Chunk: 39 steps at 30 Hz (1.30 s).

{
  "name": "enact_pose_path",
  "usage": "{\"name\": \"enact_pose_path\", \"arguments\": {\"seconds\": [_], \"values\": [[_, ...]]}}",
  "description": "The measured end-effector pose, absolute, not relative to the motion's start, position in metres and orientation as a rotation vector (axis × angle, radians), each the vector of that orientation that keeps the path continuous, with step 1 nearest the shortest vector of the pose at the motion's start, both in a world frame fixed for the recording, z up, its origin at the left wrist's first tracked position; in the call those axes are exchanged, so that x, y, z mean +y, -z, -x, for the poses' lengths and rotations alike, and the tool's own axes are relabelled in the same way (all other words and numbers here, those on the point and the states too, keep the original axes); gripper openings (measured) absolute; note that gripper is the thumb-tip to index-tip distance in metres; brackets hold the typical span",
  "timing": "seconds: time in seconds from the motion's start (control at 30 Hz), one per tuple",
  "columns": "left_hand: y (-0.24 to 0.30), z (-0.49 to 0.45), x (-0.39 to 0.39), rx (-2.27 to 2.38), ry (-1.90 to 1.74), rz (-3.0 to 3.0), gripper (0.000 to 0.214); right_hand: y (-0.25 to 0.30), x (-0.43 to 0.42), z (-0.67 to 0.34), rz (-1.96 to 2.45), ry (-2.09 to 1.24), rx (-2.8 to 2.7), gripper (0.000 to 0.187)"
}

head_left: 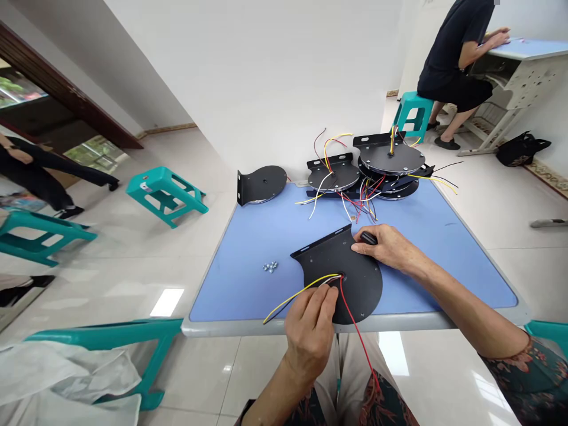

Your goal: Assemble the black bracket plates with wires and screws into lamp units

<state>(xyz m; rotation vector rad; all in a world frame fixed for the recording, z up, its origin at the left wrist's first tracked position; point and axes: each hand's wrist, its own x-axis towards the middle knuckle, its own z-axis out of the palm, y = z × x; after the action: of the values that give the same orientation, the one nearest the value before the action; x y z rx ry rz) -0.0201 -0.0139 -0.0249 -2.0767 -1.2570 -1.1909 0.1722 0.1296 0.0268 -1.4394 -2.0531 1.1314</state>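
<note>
Blue table (239, 290), wired black plate (361, 290) at its near edge

White walls and a tiled floor (199, 367) surround the table. The plate, a flat disc with a flanged bracket, lies between the two hands, just inside the near edge. It looks stiff and moderately heavy, with edges that should give a firm hold, while its thin wires will likely bend easily and snag.

The left hand (310, 325) is closed over the yellow and white wires (306, 290) just beside the plate's central hole, and a red wire (359, 349) runs down past the table edge. The right hand (386, 247) lies apart from it on the plate's upper edge, beside a small black piece (368, 238); whether it grips that piece is hard to tell.

Left of the hands lies a small cluster of metal nuts (270, 267). Farther ahead are a stack of similar plates (390, 157) trailing wires and a lone plate (261, 183). Beyond the table, a co-worker (452, 65) sits on a teal stool (412, 115) at another desk.
</note>
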Motion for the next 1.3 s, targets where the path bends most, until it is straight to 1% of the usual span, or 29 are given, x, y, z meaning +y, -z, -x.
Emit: {"name": "enact_pose_path", "arguments": {"seconds": [0.2, 0.37, 0.6, 0.8, 0.87, 1.0, 1.13, 1.3], "values": [[0.018, 0.015, -0.002, -1.241, 1.188, 2.167, 0.024, -0.033, 0.114, -0.195, 1.580, -1.079, -1.995, 0.023], [0.010, 0.016, 0.007, -1.204, 1.196, 2.302, 0.021, -0.027, 0.096, -0.216, 1.650, -1.078, -1.814, 0.031], [0.012, 0.019, -0.009, -1.218, 1.159, 2.209, 0.023, -0.028, 0.082, -0.209, 1.760, -0.951, -1.759, 0.026], [0.012, 0.018, 0.005, -1.266, 1.157, 2.189, 0.025, -0.027, 0.079, -0.211, 1.775, -0.928, -1.761, 0.028], [0.012, 0.019, 0.007, -1.281, 1.213, 2.191, 0.024, -0.027, 0.077, -0.211, 1.781, -0.920, -1.739, 0.029], [0.011, 0.025, -0.004, -1.337, 1.440, 2.122, 0.024, -0.029, 0.072, -0.209, 1.798, -0.865, -1.719, 0.035], [0.012, 0.027, -0.025, -1.488, 1.515, 2.124, 0.022, -0.030, 0.070, -0.208, 1.790, -0.882, -1.713, 0.038], [0.019, 0.020, -0.043, -1.394, 1.616, 2.163, 0.028, -0.027, 0.072, -0.211, 1.781, -0.891, -1.706, 0.036]]}}
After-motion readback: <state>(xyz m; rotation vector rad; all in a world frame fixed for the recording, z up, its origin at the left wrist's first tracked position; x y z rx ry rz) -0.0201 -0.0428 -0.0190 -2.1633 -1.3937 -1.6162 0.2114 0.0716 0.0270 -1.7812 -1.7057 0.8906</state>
